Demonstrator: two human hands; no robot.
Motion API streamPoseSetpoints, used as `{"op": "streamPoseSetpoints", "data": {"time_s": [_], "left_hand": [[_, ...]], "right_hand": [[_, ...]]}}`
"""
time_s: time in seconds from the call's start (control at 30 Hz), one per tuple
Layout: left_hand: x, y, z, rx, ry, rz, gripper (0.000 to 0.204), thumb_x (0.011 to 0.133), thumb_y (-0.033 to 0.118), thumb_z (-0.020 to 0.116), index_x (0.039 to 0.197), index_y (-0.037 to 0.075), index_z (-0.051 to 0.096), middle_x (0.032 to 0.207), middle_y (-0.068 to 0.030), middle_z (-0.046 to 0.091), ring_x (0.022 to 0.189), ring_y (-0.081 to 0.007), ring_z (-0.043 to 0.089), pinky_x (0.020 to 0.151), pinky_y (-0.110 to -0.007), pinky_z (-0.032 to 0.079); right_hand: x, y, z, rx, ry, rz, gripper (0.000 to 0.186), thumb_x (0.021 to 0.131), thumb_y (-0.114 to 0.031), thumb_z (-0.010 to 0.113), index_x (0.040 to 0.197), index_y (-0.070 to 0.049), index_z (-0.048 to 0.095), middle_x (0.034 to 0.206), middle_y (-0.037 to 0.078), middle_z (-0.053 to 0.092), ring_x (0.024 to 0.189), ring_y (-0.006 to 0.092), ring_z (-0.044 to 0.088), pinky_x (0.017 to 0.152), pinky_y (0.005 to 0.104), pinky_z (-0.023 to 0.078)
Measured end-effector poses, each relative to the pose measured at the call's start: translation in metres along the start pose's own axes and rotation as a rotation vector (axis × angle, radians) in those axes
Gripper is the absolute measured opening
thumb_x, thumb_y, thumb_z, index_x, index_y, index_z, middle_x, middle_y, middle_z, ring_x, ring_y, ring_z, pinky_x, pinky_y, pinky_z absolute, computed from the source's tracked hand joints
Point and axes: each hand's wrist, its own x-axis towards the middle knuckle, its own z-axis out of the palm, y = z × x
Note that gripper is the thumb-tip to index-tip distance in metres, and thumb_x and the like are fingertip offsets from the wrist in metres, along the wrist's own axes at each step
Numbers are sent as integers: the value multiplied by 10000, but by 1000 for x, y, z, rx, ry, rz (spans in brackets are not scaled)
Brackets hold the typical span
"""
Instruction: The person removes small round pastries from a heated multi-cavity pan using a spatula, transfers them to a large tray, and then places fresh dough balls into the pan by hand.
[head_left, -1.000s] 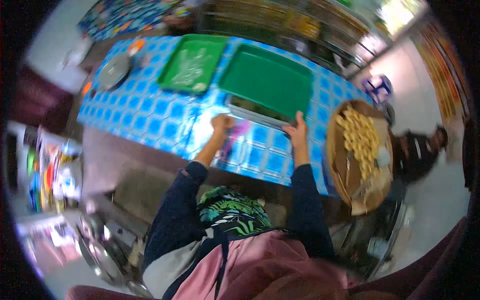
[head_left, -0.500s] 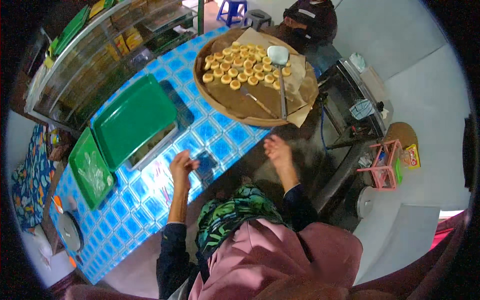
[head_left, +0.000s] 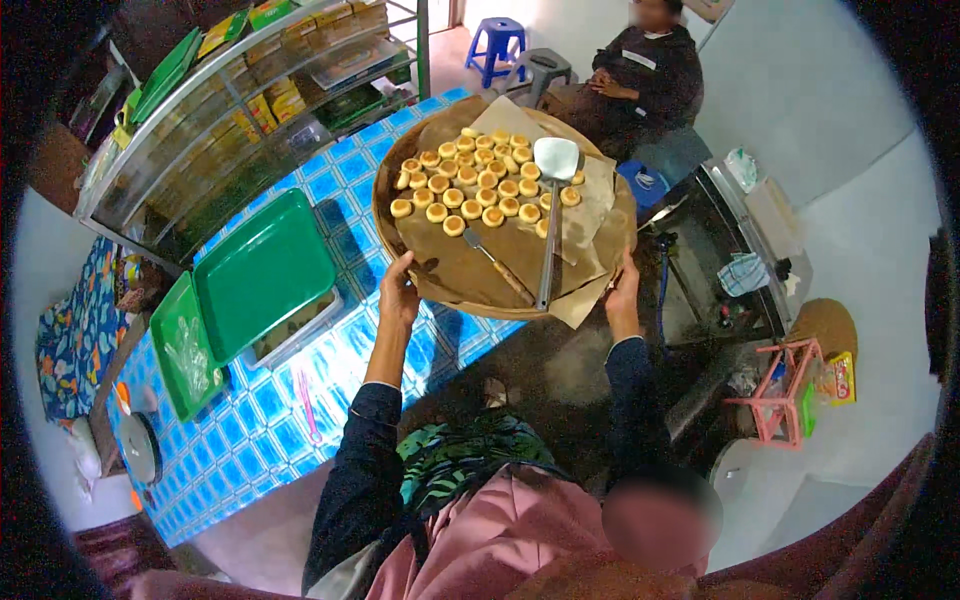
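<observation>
A big round shallow woven tray (head_left: 470, 285), lined with brown paper, is held between my two hands. My left hand (head_left: 398, 288) grips its near left rim, fingers mostly beneath it. At the near right rim my right hand (head_left: 622, 292) has hold of the edge, beside a paper corner (head_left: 577, 308) that sticks out. Several small round browned cakes (head_left: 465, 175) lie over the far and left part of the tray. A long-handled spatula (head_left: 556, 165) with a pale, wide blade rests on the right side. Left of it lies a small wooden-handled spatula (head_left: 500, 268).
The table with a blue checked cover (head_left: 250, 420) carries a green tray (head_left: 265, 275) on a plastic box, a smaller green tray (head_left: 180, 345) and a pink utensil (head_left: 305, 405). A glass display case (head_left: 260, 120) stands behind. Another person (head_left: 650, 75) sits beyond; a stove (head_left: 735, 250) is right.
My hands have moved forward from open air onto the woven tray's near rim and taken hold. The tray with its cakes has shifted toward me. The view has tilted up slightly.
</observation>
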Motion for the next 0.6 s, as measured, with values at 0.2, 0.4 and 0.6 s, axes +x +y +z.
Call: {"op": "streamPoseSetpoints", "data": {"time_s": [0.2, 0.4, 0.6], "left_hand": [[7, 0, 7, 36, 45, -26, 267, 597, -13, 514, 862, -40, 516, 801, -140, 575, 685, -262, 569, 655, -373, 517], [26, 26, 8, 16, 106, 31, 321, 584, 13, 515, 903, -14, 526, 811, -112, 580, 708, -273, 573, 664, -367, 511], [69, 83, -11, -48, 93, 111, 342, 601, 16, 496, 939, -22, 522, 899, -133, 586, 794, -300, 559, 743, -376, 470]], "right_hand": [[35, 9, -11, 102, 7, 75, 440, 723, -280, 639, 1087, -61, 524, 1064, 60, 570, 955, 251, 539, 842, 376, 419], [78, 32, 40, 94, -38, 117, 353, 695, -247, 626, 1000, -89, 544, 961, 56, 578, 872, 242, 551, 797, 380, 444], [107, 61, 126, 138, -119, 303, 277, 660, -238, 651, 882, -111, 547, 842, 42, 570, 754, 229, 563, 664, 371, 474]]}}
